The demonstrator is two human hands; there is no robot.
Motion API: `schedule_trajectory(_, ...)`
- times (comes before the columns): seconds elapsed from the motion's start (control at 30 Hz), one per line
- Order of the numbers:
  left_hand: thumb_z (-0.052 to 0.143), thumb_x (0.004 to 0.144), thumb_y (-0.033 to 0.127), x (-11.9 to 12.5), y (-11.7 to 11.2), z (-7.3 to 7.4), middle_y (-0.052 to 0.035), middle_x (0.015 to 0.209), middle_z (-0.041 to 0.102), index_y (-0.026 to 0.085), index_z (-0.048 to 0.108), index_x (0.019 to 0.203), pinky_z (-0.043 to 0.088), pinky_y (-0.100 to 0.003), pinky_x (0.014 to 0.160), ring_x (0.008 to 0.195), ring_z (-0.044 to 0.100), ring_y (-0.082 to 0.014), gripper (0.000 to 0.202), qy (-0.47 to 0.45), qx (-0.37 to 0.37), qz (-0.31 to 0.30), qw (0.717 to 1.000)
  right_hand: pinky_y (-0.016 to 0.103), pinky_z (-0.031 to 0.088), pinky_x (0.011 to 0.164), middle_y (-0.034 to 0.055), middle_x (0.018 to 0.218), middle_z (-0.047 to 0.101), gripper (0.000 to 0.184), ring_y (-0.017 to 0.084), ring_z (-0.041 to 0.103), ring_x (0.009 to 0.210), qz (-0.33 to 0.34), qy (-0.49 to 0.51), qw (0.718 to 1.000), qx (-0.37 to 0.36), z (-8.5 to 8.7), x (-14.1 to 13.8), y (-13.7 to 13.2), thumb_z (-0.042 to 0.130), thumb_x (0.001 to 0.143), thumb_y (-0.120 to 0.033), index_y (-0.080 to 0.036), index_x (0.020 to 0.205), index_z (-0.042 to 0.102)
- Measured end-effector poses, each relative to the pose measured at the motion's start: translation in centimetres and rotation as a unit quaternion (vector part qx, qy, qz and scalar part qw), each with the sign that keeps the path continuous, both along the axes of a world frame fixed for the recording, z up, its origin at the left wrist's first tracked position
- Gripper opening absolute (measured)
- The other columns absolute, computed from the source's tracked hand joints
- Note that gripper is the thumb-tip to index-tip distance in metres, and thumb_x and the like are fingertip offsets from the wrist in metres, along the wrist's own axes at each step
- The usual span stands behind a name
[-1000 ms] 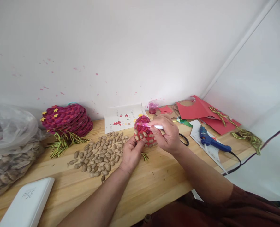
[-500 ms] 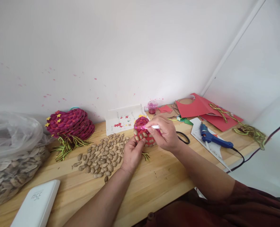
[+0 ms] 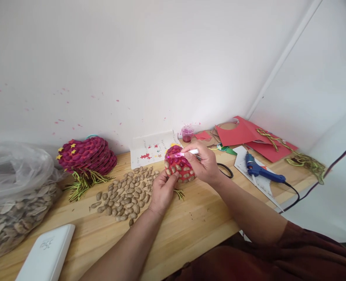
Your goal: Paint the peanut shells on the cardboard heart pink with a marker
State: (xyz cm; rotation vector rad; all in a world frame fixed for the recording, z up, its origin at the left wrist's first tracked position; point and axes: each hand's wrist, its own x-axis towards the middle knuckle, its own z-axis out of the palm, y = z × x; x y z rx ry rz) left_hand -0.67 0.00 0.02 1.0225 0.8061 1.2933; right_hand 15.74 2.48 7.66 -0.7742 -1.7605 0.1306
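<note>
Starting nearest, a smooth white box (image 3: 45, 255) with rounded corners lies flat at the front edge of the pale wooden table (image 3: 190, 226), and a crinkled clear plastic bag (image 3: 11, 195) full of dry brownish husks slumps at the far left. Now the hands: the left hand (image 3: 162, 191) cups a round red ornament (image 3: 179, 168) from below, thumb pressed on its bumpy face, studded with tan seeds over red. It sits just above the tabletop, mid-table. The right hand (image 3: 203, 166) is closed round a slim white brush (image 3: 187, 153), pinched like a pen, its pink-stained tip touching the ornament's top edge, where the seeds are glossy magenta. Just left of the hands, a loose scatter of oval tan seeds (image 3: 126, 191) spreads over the wood. Further left, a stack of finished magenta ornaments (image 3: 87, 154), scaly, with small yellow stars and green stringy tufts beneath. To the right, a blue glue gun (image 3: 262, 171) rests on white paper, black cord trailing off. Behind, a white sheet with star stickers (image 3: 152, 148), a small cup of pink paint (image 3: 187, 133), red card sheets (image 3: 243, 134) and a tangle of green-yellow cord (image 3: 304, 160) lie against the paint-flecked white wall
</note>
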Motion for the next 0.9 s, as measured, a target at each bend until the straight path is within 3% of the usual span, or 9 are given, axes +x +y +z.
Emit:
schedule_trajectory(0.27,0.079,0.085,0.04,-0.1,-0.1,-0.1,-0.006,0.092,0.079,0.016,0.077,0.096,0.053,-0.03,0.083,0.079,0.067,-0.0174,0.027,-0.016,-0.008,-0.019,1.0,0.034,0.052,0.083,0.004,0.094,0.074,0.01,0.018,0.066,0.088,-0.008,-0.003,1.0,0.014,0.0,0.1,0.2,0.059,0.1,-0.024,-0.022,0.101,0.068)
schedule_trajectory(0.7,0.091,0.069,0.041,0.1,-0.4,1.2,-0.0022,0.077,0.074,0.016,0.077,0.084,0.05,-0.023,0.071,0.069,0.061,-0.0127,0.033,-0.066,-0.045,0.0,0.997,0.036,0.052,0.082,0.0043,0.093,0.074,0.009,0.019,0.065,0.087,0.012,-0.005,1.0,0.016,0.3,0.1,0.1,0.059,0.101,-0.024,-0.023,0.1,0.068)
schedule_trajectory(0.9,0.095,0.061,0.043,0.2,-0.6,2.3,0.0048,0.057,0.057,0.016,0.069,0.069,0.034,-0.018,0.051,0.05,0.04,-0.006,0.039,-0.068,-0.067,0.02,0.995,0.035,0.051,0.08,0.0032,0.089,0.074,0.008,0.019,0.064,0.084,0.036,-0.038,0.998,0.03,0.4,-0.1,0.0,0.06,0.099,-0.021,-0.023,0.098,0.068)
